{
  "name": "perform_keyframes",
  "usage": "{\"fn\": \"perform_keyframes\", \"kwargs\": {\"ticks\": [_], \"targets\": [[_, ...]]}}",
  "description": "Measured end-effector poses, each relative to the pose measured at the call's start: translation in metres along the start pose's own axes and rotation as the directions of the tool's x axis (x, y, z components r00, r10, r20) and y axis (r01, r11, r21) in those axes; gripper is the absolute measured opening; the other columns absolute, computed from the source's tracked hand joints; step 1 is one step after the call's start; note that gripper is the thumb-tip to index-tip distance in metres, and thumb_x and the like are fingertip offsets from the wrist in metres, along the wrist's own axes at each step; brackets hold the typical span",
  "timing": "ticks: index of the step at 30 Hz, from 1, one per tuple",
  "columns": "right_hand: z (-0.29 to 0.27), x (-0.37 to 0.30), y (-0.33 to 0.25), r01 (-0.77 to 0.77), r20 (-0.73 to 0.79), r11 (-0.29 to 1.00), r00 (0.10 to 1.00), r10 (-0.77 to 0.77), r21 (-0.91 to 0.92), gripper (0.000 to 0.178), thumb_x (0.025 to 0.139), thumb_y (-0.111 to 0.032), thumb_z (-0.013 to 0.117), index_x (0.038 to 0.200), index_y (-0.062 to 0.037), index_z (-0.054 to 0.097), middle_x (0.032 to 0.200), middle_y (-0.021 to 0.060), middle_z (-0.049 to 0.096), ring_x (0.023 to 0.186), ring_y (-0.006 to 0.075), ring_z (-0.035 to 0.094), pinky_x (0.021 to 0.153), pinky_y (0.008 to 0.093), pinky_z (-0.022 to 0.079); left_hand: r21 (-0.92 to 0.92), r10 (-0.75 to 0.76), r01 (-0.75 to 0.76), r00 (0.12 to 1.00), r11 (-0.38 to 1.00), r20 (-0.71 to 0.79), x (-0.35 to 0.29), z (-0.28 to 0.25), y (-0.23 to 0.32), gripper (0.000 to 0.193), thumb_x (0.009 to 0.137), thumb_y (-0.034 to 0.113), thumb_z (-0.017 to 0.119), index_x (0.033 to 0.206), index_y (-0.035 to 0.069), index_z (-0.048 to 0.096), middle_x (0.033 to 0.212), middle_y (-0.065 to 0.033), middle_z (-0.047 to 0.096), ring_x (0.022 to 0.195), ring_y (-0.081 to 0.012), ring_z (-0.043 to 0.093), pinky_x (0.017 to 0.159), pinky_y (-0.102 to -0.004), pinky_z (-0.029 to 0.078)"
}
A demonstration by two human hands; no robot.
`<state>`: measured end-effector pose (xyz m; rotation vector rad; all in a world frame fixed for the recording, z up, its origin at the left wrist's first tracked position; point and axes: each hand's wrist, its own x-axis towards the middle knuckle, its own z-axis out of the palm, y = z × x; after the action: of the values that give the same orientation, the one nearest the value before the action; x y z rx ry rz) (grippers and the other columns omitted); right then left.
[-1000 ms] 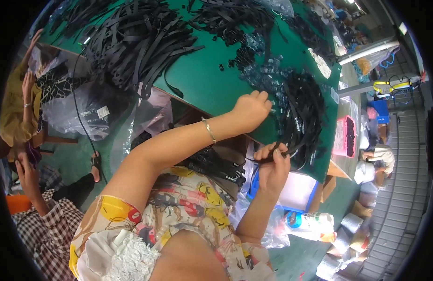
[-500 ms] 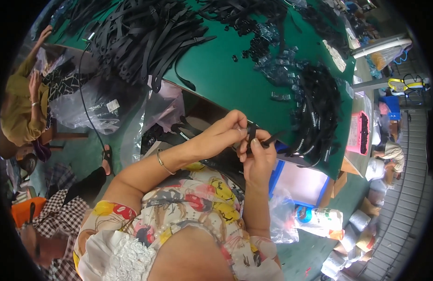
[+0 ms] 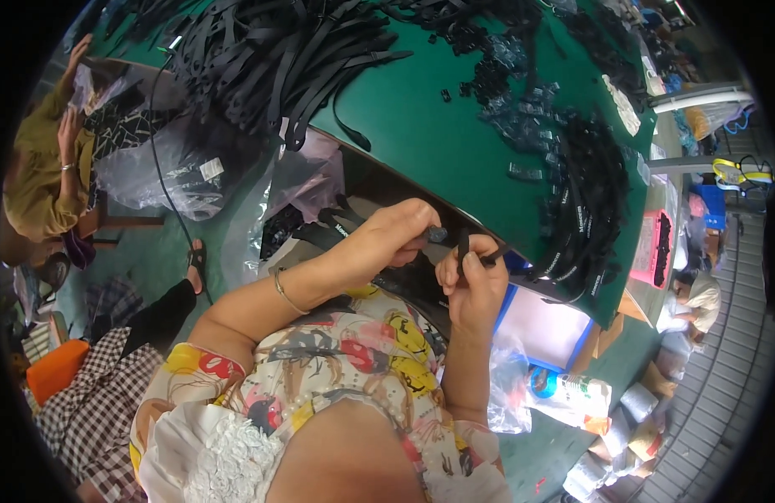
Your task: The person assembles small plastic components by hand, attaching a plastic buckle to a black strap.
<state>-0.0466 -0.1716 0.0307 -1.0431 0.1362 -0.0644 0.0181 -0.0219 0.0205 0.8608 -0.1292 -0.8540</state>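
In front of my chest, at the near edge of the green table, both hands are closed and a little apart. My left hand pinches a small dark grey piece between thumb and fingertips; it may be plastic, but its exact kind is too small to tell. The fingers of my right hand are bent around a narrow black strap, whose short ends stick out above the fingers and beside the thumb. More black straps with white print lie on the table beyond my right hand.
A large heap of black straps covers the table's far left. Small black buckles and clear packets lie farther back. A pink basket stands at right, a blue-rimmed tray below the table edge. Another person sits at left.
My hands have drawn apart: the left one has moved slightly away from the strap, and the small grey piece now shows at its fingertips. The right hand keeps hold of the strap.
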Motion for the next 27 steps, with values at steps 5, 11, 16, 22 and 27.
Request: {"fn": "perform_keyframes", "kwargs": {"ticks": [5, 11, 16, 22, 27], "targets": [[0.004, -0.001, 0.002, -0.171, -0.032, 0.985, 0.985, 0.170, -0.010, 0.012, 0.085, -0.008, 0.051, 0.094, 0.0008, 0.051, 0.062, 0.0041, 0.050, 0.051, 0.0085, 0.045, 0.046, 0.0187, 0.034, -0.105, 0.006, -0.009, 0.999, 0.994, -0.038, 0.000, 0.001, -0.001, 0.028, 0.093, 0.032, 0.040, 0.087, 0.006, 0.048, 0.062, 0.0046, 0.031, 0.052, -0.0046, 0.025, 0.046, -0.0199, 0.020], [0.006, 0.000, 0.006, -0.222, -0.064, 0.971, 0.974, 0.217, -0.092, 0.013, 0.085, -0.009, 0.053, 0.094, 0.0005, 0.052, 0.062, 0.0025, 0.050, 0.050, 0.0071, 0.045, 0.045, 0.0179, 0.034, -0.185, 0.045, -0.047, 0.999, 0.982, -0.013, -0.003, 0.004, -0.001, 0.024, 0.093, 0.027, 0.040, 0.083, 0.005, 0.046, 0.062, 0.0036, 0.032, 0.052, -0.0049, 0.025, 0.047, -0.0204, 0.021], [0.004, 0.002, 0.005, -0.242, -0.051, 0.960, 0.970, 0.237, -0.140, 0.013, 0.085, -0.009, 0.053, 0.094, 0.0006, 0.052, 0.062, 0.0026, 0.050, 0.051, 0.0071, 0.045, 0.045, 0.0178, 0.034, -0.191, 0.083, -0.079, 0.996, 0.978, 0.017, -0.004, 0.003, -0.004, 0.024, 0.093, 0.025, 0.038, 0.082, 0.005, 0.046, 0.062, 0.0037, 0.032, 0.053, -0.0049, 0.025, 0.048, -0.0204, 0.022], [0.006, 0.001, 0.006, -0.168, 0.006, 0.985, 0.986, 0.168, -0.041, 0.012, 0.085, -0.008, 0.052, 0.093, 0.0007, 0.052, 0.062, 0.0028, 0.050, 0.051, 0.0069, 0.045, 0.045, 0.0179, 0.034, 0.040, 0.109, -0.111, 0.993, 0.993, 0.040, -0.009, 0.005, -0.004, 0.024, 0.092, 0.028, 0.042, 0.086, 0.005, 0.049, 0.066, 0.0028, 0.039, 0.055, -0.0049, 0.033, 0.053, -0.0185, 0.028], [0.004, 0.009, 0.008, 0.292, 0.097, 0.750, 0.951, -0.293, -0.593, 0.013, 0.081, -0.004, 0.054, 0.094, -0.0012, 0.054, 0.082, 0.0058, 0.051, 0.057, 0.0082, 0.045, 0.050, 0.0185, 0.035, 0.566, 0.268, -0.227, 0.963, 0.792, 0.010, -0.010, -0.002, 0.006, 0.017, 0.088, 0.020, 0.051, 0.087, 0.003, 0.052, 0.069, 0.0016, 0.047, 0.061, -0.0065, 0.044, 0.056, -0.0208, 0.036]]}}
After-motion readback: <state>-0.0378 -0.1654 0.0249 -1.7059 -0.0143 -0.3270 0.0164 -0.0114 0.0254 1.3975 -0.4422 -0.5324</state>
